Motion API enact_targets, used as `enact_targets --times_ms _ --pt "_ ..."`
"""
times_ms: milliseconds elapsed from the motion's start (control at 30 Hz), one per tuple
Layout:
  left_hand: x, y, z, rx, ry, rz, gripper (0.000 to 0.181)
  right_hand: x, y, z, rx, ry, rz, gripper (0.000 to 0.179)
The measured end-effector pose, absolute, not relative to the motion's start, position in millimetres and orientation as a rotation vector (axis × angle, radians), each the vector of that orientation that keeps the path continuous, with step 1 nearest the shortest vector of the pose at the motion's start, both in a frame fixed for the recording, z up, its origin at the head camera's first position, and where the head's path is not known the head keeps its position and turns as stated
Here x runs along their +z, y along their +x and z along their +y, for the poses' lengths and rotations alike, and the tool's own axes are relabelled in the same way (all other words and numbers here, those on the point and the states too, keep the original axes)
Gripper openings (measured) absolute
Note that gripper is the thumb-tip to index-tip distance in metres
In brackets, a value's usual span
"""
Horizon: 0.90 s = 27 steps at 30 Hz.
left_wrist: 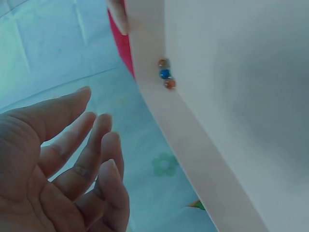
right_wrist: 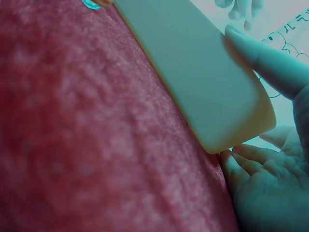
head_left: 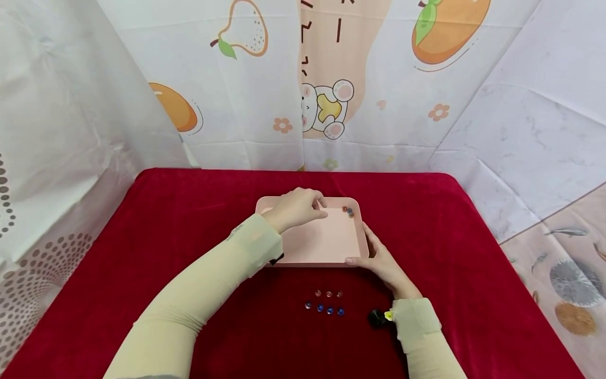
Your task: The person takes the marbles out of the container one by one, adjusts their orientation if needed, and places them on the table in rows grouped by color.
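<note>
A shallow pale pink tray (head_left: pixel 326 239) lies on the red cloth. My left hand (head_left: pixel 298 208) hovers over its left half, fingers loosely bent. In the left wrist view that hand (left_wrist: pixel 67 169) has nothing between its parted thumb and fingers. My right hand (head_left: pixel 381 266) grips the tray's near right corner. The right wrist view shows its thumb (right_wrist: pixel 265 63) over the tray's rim and the other fingers low at the corner. Three small glass marbles (left_wrist: pixel 165 74), two orange-brown and one blue, are clustered in the tray's far right corner.
On the cloth in front of the tray are a row of three clear reddish marbles (head_left: pixel 329 294) and, nearer, a row of several blue ones (head_left: pixel 330 311). A black device (head_left: pixel 377 318) sits at the right wrist. Printed curtains (head_left: pixel 265 105) hang behind the table.
</note>
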<state>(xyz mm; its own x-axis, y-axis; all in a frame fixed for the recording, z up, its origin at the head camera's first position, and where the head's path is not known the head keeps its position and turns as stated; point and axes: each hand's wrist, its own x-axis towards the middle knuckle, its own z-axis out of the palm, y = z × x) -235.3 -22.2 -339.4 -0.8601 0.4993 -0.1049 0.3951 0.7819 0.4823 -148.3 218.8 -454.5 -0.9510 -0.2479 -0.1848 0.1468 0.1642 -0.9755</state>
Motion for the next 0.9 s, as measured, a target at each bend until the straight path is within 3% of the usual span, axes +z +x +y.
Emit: enact_targets --times_ms 900 --pt "-382 -276 36 0.510 0.585 2.867 0.026 -455 -149 220 -1.868 -0.111 2.167 0.103"
